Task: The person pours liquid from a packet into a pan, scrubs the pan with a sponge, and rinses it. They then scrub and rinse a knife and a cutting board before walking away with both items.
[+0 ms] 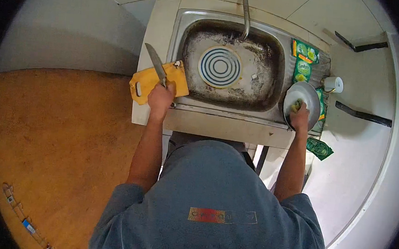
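Note:
My left hand [161, 97] is closed around the handle of a kitchen knife [155, 58], whose blade points up and left across a yellow cutting board [178, 79]. The board lies on the counter at the sink's left edge, overhanging the rim a little. My right hand [300, 116] reaches into a round metal bowl [315, 93] on the right of the sink. Its fingers press on a yellow-green sponge [296, 105], partly hidden by them. Inside the sink [278, 51] rests a plate [220, 67] with blue and white rings.
A curved faucet [246, 16] hangs over the sink's back. Green dishwashing packets [302, 70] lie along the right drainboard, near a white mug [334, 84] on its side. Another green packet [319, 148] is lower right. Black brackets [362, 114] are on the right.

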Motion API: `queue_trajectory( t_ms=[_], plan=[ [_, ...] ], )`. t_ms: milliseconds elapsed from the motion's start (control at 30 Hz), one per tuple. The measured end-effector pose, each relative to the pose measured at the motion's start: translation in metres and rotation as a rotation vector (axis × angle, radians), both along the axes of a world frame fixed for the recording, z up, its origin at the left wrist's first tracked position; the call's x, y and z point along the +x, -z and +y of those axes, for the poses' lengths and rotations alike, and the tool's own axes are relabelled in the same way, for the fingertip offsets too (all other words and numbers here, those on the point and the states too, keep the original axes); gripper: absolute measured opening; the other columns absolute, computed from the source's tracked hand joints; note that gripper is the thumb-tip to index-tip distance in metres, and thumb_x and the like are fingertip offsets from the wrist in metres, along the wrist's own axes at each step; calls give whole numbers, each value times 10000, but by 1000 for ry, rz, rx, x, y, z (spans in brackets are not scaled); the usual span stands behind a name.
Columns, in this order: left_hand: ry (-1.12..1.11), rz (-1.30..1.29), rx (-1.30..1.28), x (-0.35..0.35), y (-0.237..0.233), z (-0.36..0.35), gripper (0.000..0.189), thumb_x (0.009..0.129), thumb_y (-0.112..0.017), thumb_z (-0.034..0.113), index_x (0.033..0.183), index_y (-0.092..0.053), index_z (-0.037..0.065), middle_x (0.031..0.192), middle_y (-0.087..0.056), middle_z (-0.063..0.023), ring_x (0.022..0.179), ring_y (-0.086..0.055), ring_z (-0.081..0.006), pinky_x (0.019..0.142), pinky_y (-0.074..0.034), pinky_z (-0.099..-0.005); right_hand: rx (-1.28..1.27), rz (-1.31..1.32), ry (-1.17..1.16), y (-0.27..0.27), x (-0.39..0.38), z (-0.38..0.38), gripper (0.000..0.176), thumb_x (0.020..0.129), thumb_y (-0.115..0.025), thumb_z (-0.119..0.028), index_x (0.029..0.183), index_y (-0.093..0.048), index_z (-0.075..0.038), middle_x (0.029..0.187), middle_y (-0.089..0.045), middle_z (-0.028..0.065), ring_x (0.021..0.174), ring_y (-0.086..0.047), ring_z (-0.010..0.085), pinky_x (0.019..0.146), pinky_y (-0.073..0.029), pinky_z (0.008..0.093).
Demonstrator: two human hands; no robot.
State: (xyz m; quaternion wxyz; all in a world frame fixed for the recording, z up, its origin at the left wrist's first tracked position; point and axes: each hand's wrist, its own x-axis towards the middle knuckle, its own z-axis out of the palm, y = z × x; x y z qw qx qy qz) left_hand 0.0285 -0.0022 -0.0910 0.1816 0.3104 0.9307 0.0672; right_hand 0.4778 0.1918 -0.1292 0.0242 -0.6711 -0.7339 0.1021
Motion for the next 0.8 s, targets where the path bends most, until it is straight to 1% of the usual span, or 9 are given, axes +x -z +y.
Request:
queue_trajectory(
  t_ms=[133, 200, 300, 400, 467, 500, 567, 667, 800],
  plan=[
    [-12, -8, 40, -7, 14, -8, 469, 827, -504, 373, 1011, -523, -59, 884, -622, -272, 849, -602, -426, 762, -461, -486, 0, 25, 104, -8, 6, 9, 369, 775, -593, -207, 1082, -527, -14, 994, -586, 282, 960, -569, 407, 805, -460, 453],
    [5, -13, 89, -5, 9, -14, 435, 830, -510, 346, 997, -509, -56, 879, -621, -268, 834, -599, -430, 747, -458, -494, 340, 243, 156, -18, -1, 0, 368, 769, -597, -220, 1066, -554, -6, 952, -595, 242, 876, -569, 438, 796, -449, 476],
    [57, -46, 245, 4, -6, -19, 332, 831, -527, 279, 946, -484, -29, 842, -612, -259, 787, -584, -446, 715, -453, -491, 398, 482, 224, -49, -26, -12, 328, 805, -578, -224, 1037, -569, 8, 940, -606, 222, 852, -582, 402, 777, -452, 435],
    [55, -246, 408, 13, -14, -17, 201, 857, -516, 182, 927, -462, 2, 778, -609, -197, 709, -612, -358, 622, -473, -424, 239, 716, 230, -47, -48, -19, 301, 843, -551, -225, 1022, -578, 15, 930, -621, 174, 832, -594, 307, 775, -444, 384],
    [-57, -718, 611, 26, -18, -10, 130, 880, -506, 129, 933, -461, 20, 728, -586, -108, 631, -595, -200, 525, -455, -314, -2, 1052, 413, -59, -87, -30, 276, 868, -525, -216, 1003, -589, 16, 937, -624, 118, 860, -571, 207, 791, -432, 345],
    [-48, -719, 606, 35, -20, -4, 130, 880, -506, 129, 933, -461, 20, 728, -586, -108, 631, -595, -200, 525, -455, -314, -106, 1181, 367, -56, -102, -34, 273, 871, -526, -221, 998, -593, 11, 937, -621, 102, 873, -561, 185, 794, -428, 324],
    [-112, -1091, 621, 51, -21, 7, 138, 908, -511, 160, 971, -458, 49, 721, -564, -53, 536, -513, -94, 455, -405, -233, -251, 1311, 320, -37, -132, -42, 276, 877, -524, -225, 1006, -590, 11, 939, -618, 84, 887, -550, 163, 803, -419, 292],
    [130, -1027, 432, 63, -11, 25, 131, 885, -536, 122, 959, -485, 26, 706, -558, -51, 611, -534, -91, 494, -402, -228, -400, 1507, 297, -45, -191, -56, 313, 879, -511, -230, 1049, -565, 28, 968, -608, 81, 894, -545, 159, 819, -404, 277],
    [371, -544, 341, 74, -11, 53, 297, 916, -495, 294, 955, -563, 7, 734, -603, -160, 687, -606, -301, 601, -443, -379, -522, 1560, 405, -18, -223, -55, 326, 882, -495, -229, 1063, -548, 37, 979, -595, 84, 902, -534, 162, 825, -397, 289]
  ],
)
